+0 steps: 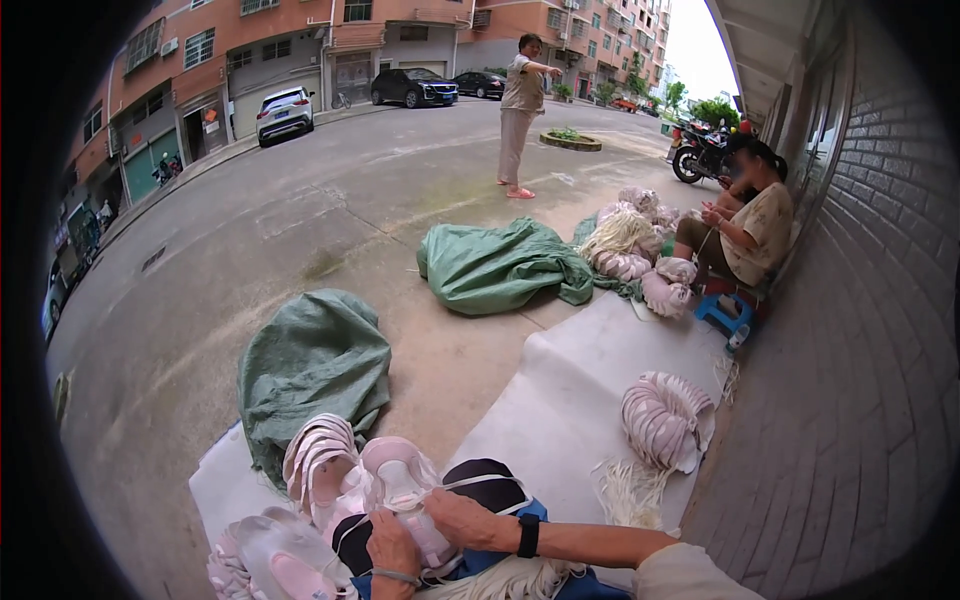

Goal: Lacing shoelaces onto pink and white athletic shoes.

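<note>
A pale pink shoe upper (398,468) lies across my lap, between both hands. My right hand (468,521), with a black band on its wrist, is closed on a white shoelace (505,482) at the upper's right side. My left hand (392,548) is closed at the upper's lower left side; its fingertips are partly hidden, so what it pinches cannot be made out. Stacked pink uppers (322,465) stand just beyond my left hand, and more white and pink uppers (285,565) lie to its left. A bundle of loose white laces (515,580) rests on my lap.
Green sacks (315,360) lie ahead on the pavement. On a pale sheet (560,385) at right sit a curled stack of uppers (665,420) and laces (635,492). A seated person (755,225) handles uppers beside the wall; another person (522,115) stands pointing farther off.
</note>
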Demonstrator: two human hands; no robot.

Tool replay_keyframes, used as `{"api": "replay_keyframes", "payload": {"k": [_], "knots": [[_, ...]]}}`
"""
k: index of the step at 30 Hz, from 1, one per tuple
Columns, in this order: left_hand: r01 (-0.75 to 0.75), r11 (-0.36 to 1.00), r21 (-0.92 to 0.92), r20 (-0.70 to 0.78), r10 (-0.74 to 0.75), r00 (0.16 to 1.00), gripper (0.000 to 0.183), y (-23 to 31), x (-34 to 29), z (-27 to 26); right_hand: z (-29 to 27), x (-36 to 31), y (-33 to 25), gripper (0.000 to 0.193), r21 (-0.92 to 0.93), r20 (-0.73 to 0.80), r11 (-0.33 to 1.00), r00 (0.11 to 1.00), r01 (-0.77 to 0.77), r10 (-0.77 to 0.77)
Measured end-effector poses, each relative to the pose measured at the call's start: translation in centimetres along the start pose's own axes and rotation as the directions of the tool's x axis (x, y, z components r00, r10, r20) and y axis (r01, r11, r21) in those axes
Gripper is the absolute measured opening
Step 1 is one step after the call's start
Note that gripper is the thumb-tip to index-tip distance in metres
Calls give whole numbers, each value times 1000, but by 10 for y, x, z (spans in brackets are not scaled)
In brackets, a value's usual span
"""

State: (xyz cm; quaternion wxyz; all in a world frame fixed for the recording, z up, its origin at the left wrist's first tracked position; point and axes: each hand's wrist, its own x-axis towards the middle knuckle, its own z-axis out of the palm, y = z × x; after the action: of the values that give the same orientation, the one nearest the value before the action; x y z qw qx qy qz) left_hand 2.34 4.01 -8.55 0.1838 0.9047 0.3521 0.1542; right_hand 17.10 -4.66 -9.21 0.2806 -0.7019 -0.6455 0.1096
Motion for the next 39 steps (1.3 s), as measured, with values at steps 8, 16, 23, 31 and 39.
{"api": "replay_keyframes", "payload": {"k": [8,16,23,31,39], "knots": [[68,997,45,-59,-65,996,22,18,4,-7,-12,1,-8,24,134,-88,991,995,-26,38],[-24,981,-193,-288,-34,957,48,-7,-9,42,-18,-3,-20,26,-198,17,978,998,61,-59],[-29,949,-315,-367,-94,926,49,-5,-13,53,-18,10,-26,16,-443,-72,890,985,107,-154],[90,955,-283,-461,-218,860,45,-25,-3,72,-6,32,-64,20,83,-194,873,867,481,-459],[-136,938,-319,-457,-26,889,30,-9,-11,26,6,24,-30,15,90,-43,996,999,15,-11]]}}
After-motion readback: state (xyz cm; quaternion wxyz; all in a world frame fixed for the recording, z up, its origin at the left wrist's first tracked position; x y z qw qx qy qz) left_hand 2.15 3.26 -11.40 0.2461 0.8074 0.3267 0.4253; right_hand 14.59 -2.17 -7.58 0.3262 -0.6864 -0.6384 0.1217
